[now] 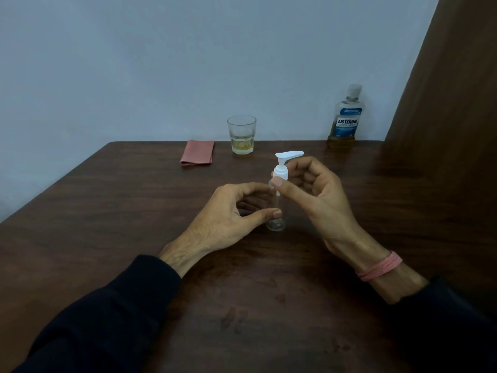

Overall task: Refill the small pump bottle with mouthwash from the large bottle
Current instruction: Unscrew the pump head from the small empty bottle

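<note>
At mid-table, the upright pump bottle (276,211) is steadied by the left hand (228,211); its collar is pinched by the right hand (312,189). The mouthwash (345,118) stands far right, nearer that hand.

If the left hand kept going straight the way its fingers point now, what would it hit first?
Probably the small pump bottle: the left hand already has its thumb at the clear body, pointing right. Beyond that sits the right hand at the white pump top.
</note>
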Demonstrator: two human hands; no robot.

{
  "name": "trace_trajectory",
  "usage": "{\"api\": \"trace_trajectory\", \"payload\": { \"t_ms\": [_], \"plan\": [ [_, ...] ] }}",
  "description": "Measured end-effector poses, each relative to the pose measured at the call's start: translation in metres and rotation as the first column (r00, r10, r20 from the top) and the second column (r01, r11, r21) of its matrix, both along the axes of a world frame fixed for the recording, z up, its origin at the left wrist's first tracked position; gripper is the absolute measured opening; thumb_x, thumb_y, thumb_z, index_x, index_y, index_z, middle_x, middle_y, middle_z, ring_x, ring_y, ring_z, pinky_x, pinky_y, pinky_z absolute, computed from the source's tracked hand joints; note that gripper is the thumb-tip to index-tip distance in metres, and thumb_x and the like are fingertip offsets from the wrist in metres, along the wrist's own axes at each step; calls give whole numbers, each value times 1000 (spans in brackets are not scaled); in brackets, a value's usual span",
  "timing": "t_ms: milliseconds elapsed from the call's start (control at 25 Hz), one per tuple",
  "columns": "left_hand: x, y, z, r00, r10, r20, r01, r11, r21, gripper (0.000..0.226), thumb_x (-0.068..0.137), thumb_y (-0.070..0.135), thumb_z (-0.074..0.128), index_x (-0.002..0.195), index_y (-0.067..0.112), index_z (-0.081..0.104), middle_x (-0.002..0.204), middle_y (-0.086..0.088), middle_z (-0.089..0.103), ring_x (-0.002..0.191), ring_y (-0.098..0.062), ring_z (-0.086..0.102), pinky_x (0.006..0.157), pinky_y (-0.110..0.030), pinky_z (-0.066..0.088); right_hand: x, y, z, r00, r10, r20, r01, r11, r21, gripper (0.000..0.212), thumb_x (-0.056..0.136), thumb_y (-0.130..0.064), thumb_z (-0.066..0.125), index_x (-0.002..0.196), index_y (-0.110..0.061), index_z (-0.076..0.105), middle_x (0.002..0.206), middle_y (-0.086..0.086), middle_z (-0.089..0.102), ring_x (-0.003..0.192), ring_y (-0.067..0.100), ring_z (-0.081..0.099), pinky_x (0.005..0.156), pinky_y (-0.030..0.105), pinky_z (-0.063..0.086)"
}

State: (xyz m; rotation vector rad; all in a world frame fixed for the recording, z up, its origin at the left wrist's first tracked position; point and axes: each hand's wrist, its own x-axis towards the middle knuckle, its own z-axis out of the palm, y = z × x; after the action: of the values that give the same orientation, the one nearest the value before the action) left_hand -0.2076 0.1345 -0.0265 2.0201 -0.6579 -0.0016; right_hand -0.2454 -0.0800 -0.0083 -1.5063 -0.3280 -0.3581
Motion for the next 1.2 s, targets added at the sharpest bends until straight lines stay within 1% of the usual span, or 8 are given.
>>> {"api": "trace_trajectory", "payload": {
  "t_ms": [160, 240, 400, 560, 720, 880, 1040, 1200],
  "plan": [
    [0, -1, 1, 1000, -2, -5, 2, 1000, -2, 42, 99, 35, 91, 139, 27, 80, 122, 13, 87, 117, -3, 82, 110, -44, 66, 2, -4, -2, 999, 36, 8, -36, 999, -8, 22, 103, -16, 73, 123, -8, 75, 118, 11, 81, 112, 28, 78, 96, 36, 64],
    [0, -1, 1, 1000, -6, -5, 6, 1000, -4, 43, 99, 35, 91, 139, 27, 80, 122, 13, 87, 117, -3, 82, 110, -43, 66, 2, -4, -2, 997, 80, 10, -80, 997, -10, 28, 105, -17, 64, 129, -10, 75, 123, 9, 80, 115, 30, 76, 94, 34, 63],
    [0, 1, 0, 1000, -6, 6, 6, 1000, -5, 43, 99, 36, 91, 139, 28, 80, 122, 15, 87, 116, -1, 82, 109, -41, 67, 2, -1, -1, 999, 23, 24, -22, 999, -49, 32, 98, -23, 81, 127, -19, 70, 120, 4, 79, 115, 24, 77, 99, 38, 63],
    [0, 0, -1, 1000, -8, 8, 8, 1000, -6, 41, 99, 36, 92, 137, 28, 80, 121, 16, 87, 116, -1, 82, 110, -43, 66, 0, -3, 0, 998, -19, 62, 26, 993, -113, 25, 95, -22, 83, 118, -21, 73, 117, -6, 79, 111, 6, 74, 91, 20, 59],
    [1, 1, -1, 1000, -14, 3, 14, 1000, -7, 40, 97, 39, 92, 135, 32, 81, 120, 20, 86, 115, 0, 82, 109, -39, 66, -1, -4, 8, 995, -31, 97, 44, 990, -135, 32, 101, -22, 72, 132, -15, 73, 129, -2, 77, 121, 13, 71, 102, 34, 61],
    [2, 1, -2, 1000, -7, -2, 7, 1000, -11, 44, 96, 41, 93, 137, 32, 81, 119, 21, 86, 114, 1, 82, 107, -36, 67, -4, -7, 22, 993, 8, 119, -10, 1000, 15, 42, 99, -26, 66, 138, -9, 67, 128, 1, 75, 119, 14, 68, 98, 37, 61],
    [2, 0, -1, 1000, -16, 8, 16, 1000, -10, 43, 96, 43, 93, 136, 33, 81, 119, 22, 86, 113, 2, 82, 106, -31, 65, -5, -26, 42, 986, 136, 99, -163, 914, 372, 27, 106, -23, 62, 132, -21, 68, 124, -1, 76, 113, 11, 69, 93, 31, 60],
    [5, 4, -1, 999, 15, 49, -15, 1000, 2, 43, 96, 44, 93, 136, 32, 81, 118, 22, 86, 110, 3, 82, 104, -28, 66, -1, -50, 44, 999, 40, -29, -20, 864, 502, 13, 107, -19, 66, 117, -21, 74, 113, -2, 77, 101, 10, 71, 82, 26, 60]
  ]
}}
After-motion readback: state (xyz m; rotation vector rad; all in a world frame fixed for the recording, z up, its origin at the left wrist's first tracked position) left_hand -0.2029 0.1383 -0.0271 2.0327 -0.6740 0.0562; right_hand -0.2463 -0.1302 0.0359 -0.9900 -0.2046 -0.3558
